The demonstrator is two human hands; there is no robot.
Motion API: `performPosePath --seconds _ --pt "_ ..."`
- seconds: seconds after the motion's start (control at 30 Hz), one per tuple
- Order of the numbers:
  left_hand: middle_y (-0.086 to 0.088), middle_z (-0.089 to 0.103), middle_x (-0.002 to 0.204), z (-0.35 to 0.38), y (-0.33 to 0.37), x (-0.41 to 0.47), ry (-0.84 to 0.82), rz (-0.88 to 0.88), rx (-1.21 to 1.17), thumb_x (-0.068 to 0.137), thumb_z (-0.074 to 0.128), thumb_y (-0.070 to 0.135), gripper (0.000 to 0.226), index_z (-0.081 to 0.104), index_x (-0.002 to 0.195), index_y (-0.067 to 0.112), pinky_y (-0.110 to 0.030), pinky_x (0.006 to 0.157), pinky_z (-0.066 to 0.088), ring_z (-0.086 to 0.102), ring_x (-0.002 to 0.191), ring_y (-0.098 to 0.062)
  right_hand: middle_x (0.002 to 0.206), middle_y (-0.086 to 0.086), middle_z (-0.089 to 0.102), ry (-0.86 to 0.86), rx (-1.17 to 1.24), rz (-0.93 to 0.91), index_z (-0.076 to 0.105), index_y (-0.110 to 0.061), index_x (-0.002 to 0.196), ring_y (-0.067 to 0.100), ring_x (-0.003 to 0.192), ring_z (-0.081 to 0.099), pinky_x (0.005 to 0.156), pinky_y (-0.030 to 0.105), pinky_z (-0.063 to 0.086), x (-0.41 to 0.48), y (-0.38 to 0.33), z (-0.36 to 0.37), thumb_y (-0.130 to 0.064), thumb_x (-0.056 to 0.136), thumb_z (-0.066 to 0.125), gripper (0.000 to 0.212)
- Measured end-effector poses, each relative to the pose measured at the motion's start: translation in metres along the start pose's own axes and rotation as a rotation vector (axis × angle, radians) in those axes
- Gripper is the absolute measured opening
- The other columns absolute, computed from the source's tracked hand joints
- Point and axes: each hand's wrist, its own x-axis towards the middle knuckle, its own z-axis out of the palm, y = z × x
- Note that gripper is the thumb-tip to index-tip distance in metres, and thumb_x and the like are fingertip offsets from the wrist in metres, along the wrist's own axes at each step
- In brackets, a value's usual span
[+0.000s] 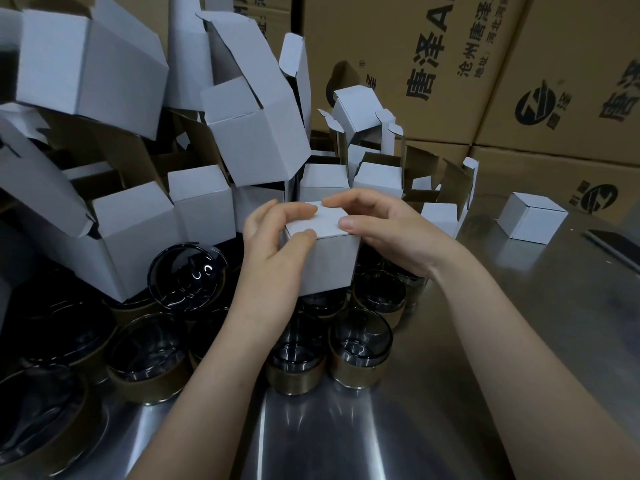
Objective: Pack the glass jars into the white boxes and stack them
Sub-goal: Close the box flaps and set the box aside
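Observation:
A small white box (329, 261) sits in the middle of the view, held above the jars with its top flap down. My left hand (273, 244) grips its left side, thumb on the top edge. My right hand (384, 230) holds the right side, with fingertips pressing on the lid. What is inside the box is hidden. Several dark glass jars with gold bands stand below and to the left, such as one jar (360, 351) and another jar (149, 358). One jar (188, 278) lies tipped on its side.
A heap of open white boxes (252, 133) fills the left and back. One closed white box (531, 216) stands alone on the steel table (450, 410) at right. Brown printed cartons (485, 64) form a wall behind. A dark flat object (613, 247) lies at far right.

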Motion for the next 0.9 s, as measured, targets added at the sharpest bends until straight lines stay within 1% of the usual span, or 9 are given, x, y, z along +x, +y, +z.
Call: performPosePath --seconds 0.37,0.43,0.53,0.57,0.63,0.73,0.77,0.83,0.9 --pt "0.011 0.029 0.146 0.002 -0.002 -0.002 -0.030 -0.024 0.065 0.099 0.045 0.019 0.028 0.053 0.120 0.035 -0.006 0.092 0.028 0.035 0.129 0.000 0.122 -0.016 0.063 -0.062 -0.142 -0.007 0.069 -0.039 0.108 0.005 0.116 0.056 0.100 0.027 0.045 -0.004 -0.005 -0.001 -0.032 0.083 0.065 0.026" --pt "0.010 0.030 0.147 0.002 -0.002 -0.002 -0.010 -0.015 0.074 0.099 0.047 0.020 0.027 0.054 0.121 0.034 -0.012 0.100 0.032 0.036 0.129 0.000 0.120 -0.018 0.062 -0.085 -0.173 -0.008 0.067 -0.041 0.110 0.004 0.115 0.056 0.098 0.027 0.046 -0.005 -0.006 -0.001 -0.032 0.080 0.070 0.032" --pt "0.005 0.043 0.140 0.001 -0.002 -0.003 0.036 -0.009 0.017 0.098 0.052 0.024 0.025 0.055 0.122 0.030 -0.036 0.109 0.039 0.045 0.127 -0.009 0.114 -0.021 0.064 -0.046 -0.220 -0.039 0.069 -0.041 0.108 0.003 0.111 0.058 0.100 0.031 0.048 -0.007 -0.009 0.000 -0.030 0.074 0.076 0.036" --pt "0.003 0.048 0.136 0.001 -0.001 -0.004 0.050 0.000 -0.019 0.096 0.052 0.030 0.026 0.055 0.122 0.030 -0.039 0.106 0.043 0.049 0.124 -0.012 0.114 -0.021 0.064 -0.022 -0.244 -0.055 0.070 -0.041 0.106 0.004 0.110 0.058 0.100 0.033 0.049 -0.008 -0.011 0.000 -0.031 0.072 0.078 0.036" --pt "0.006 0.056 0.127 0.001 0.001 -0.005 0.097 0.055 -0.081 0.090 0.047 0.043 0.036 0.055 0.122 0.030 -0.033 0.097 0.048 0.055 0.117 -0.010 0.114 -0.018 0.065 0.032 -0.270 -0.096 0.071 -0.041 0.101 0.006 0.109 0.059 0.096 0.035 0.051 -0.013 -0.020 -0.002 -0.031 0.069 0.079 0.035" --pt "0.027 0.062 0.110 0.000 0.004 -0.006 0.158 0.154 -0.121 0.094 0.037 0.044 0.031 0.058 0.114 0.033 -0.013 0.085 0.044 0.056 0.108 0.008 0.111 -0.011 0.067 0.158 -0.218 -0.207 0.073 -0.041 0.096 0.009 0.104 0.061 0.083 0.025 0.051 -0.031 -0.035 -0.015 -0.029 0.064 0.081 0.035" --pt "0.030 0.062 0.106 0.000 0.003 -0.006 0.168 0.161 -0.110 0.095 0.034 0.044 0.031 0.059 0.111 0.034 -0.011 0.084 0.043 0.056 0.106 0.010 0.108 -0.012 0.068 0.230 -0.193 -0.253 0.073 -0.041 0.095 0.008 0.099 0.061 0.079 0.021 0.051 -0.040 -0.040 -0.022 -0.032 0.063 0.080 0.034" --pt "0.028 0.064 0.104 0.000 0.001 -0.006 0.169 0.136 -0.084 0.095 0.031 0.045 0.036 0.063 0.105 0.032 -0.016 0.087 0.044 0.057 0.105 0.010 0.102 -0.015 0.069 0.414 -0.173 -0.333 0.073 -0.039 0.099 0.005 0.092 0.064 0.071 0.018 0.052 -0.065 -0.048 -0.038 -0.040 0.065 0.077 0.034" --pt "0.022 0.067 0.099 0.001 -0.002 -0.006 0.151 0.109 -0.064 0.093 0.031 0.045 0.039 0.067 0.098 0.030 -0.016 0.087 0.045 0.058 0.101 0.010 0.111 -0.009 0.069 0.613 -0.225 -0.345 0.070 -0.035 0.111 0.013 0.100 0.067 0.074 0.028 0.057 -0.090 -0.052 -0.063 -0.052 0.072 0.077 0.043"
